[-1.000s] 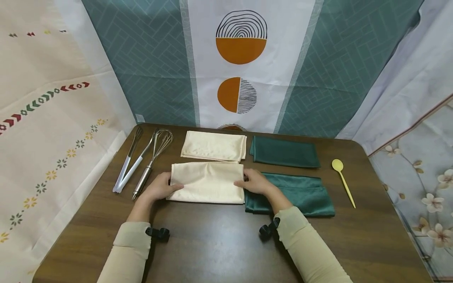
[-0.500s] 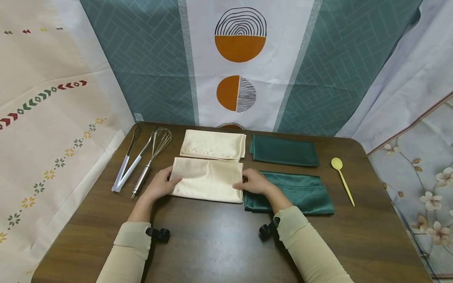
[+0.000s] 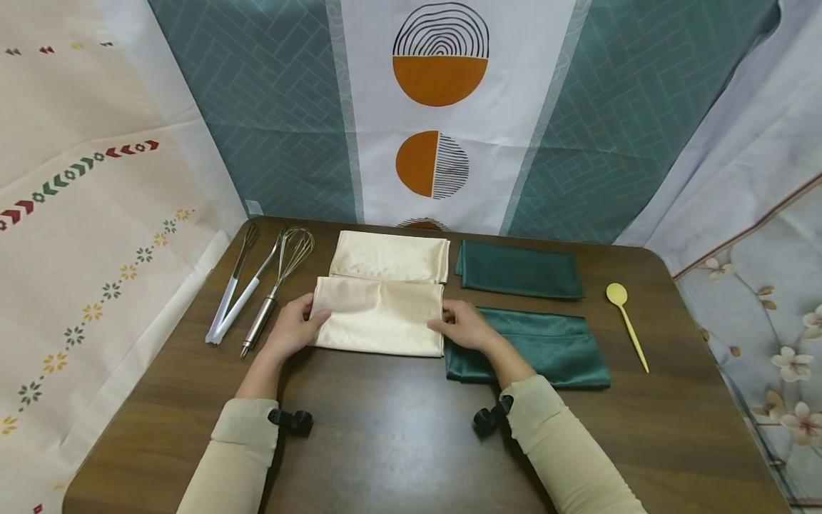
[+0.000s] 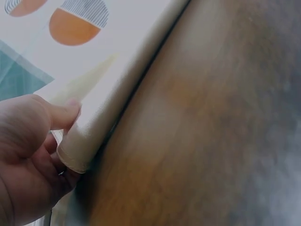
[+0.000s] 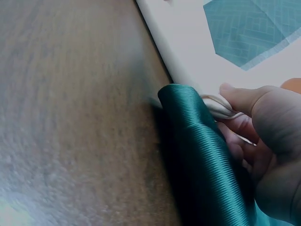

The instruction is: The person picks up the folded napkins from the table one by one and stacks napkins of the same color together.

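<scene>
A folded cream satin cloth [image 3: 379, 318] lies between both hands, its far edge against or over a second folded cream cloth [image 3: 390, 255]. The left hand [image 3: 297, 328] pinches its left end, thumb on top and fingers beneath, as the left wrist view shows on the cloth [image 4: 94, 122]. At the other end, the right hand [image 3: 467, 327] pinches the right edge between thumb and fingers. Close under that hand in the right wrist view is a folded green satin cloth [image 5: 202, 150]. Both wrists carry small black cameras.
Left of the cloths lie a whisk [image 3: 276, 293] and a pair of tongs [image 3: 237, 289] with white handles. A second green cloth [image 3: 520, 269] sits at the back right. A yellow spoon [image 3: 626, 325] rests near the right edge of the wooden table [image 3: 392, 442].
Both hands have shifted the near cream cloth away from the body, bringing it up to the far cream cloth. The left end rose first. The view has tilted slightly.
</scene>
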Demonstrator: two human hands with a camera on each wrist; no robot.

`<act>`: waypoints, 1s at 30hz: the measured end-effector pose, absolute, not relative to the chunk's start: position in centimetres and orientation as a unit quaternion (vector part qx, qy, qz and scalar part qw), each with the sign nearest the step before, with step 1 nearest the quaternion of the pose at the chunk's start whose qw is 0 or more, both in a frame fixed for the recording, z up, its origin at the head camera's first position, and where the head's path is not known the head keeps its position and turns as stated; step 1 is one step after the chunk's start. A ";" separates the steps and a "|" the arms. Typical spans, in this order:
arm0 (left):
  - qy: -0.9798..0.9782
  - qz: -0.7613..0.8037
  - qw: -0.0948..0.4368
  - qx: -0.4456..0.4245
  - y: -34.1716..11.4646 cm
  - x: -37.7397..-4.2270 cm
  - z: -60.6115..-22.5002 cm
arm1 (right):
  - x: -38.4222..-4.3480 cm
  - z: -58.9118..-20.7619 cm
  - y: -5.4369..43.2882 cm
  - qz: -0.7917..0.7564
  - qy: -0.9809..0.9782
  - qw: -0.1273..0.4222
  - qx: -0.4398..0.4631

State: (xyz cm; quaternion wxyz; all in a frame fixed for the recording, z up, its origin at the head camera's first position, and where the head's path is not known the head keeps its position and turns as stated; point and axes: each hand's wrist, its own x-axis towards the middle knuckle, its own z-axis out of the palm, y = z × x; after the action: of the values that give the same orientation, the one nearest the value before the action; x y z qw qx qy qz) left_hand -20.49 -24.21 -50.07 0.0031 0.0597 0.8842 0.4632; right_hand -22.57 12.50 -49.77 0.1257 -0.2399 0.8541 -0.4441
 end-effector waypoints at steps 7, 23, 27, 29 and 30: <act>0.858 0.510 -0.005 0.059 -23.9 -20.8 -49.4 | -22.8 -49.7 12.5 -0.461 0.852 0.106 -0.224; 0.838 0.543 0.008 0.052 -23.2 -21.5 -45.2 | -23.5 -48.1 12.3 -0.527 0.824 0.111 -0.177; 0.834 0.550 0.004 0.040 -23.8 -22.8 -46.5 | -23.7 -47.5 12.3 -0.540 0.817 0.118 -0.166; 0.834 0.551 0.001 0.035 -23.7 -23.0 -46.0 | -23.8 -47.2 12.3 -0.542 0.816 0.115 -0.166; 0.833 0.553 0.002 0.033 -23.7 -23.1 -45.8 | -23.9 -47.0 12.3 -0.542 0.816 0.112 -0.166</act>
State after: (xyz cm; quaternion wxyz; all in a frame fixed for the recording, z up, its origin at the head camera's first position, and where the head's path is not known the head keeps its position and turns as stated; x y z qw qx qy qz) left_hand -23.13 -23.72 -45.83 0.0017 0.0331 0.8326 0.5528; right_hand -23.89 12.33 -46.98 0.1124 -0.1664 0.8159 -0.5422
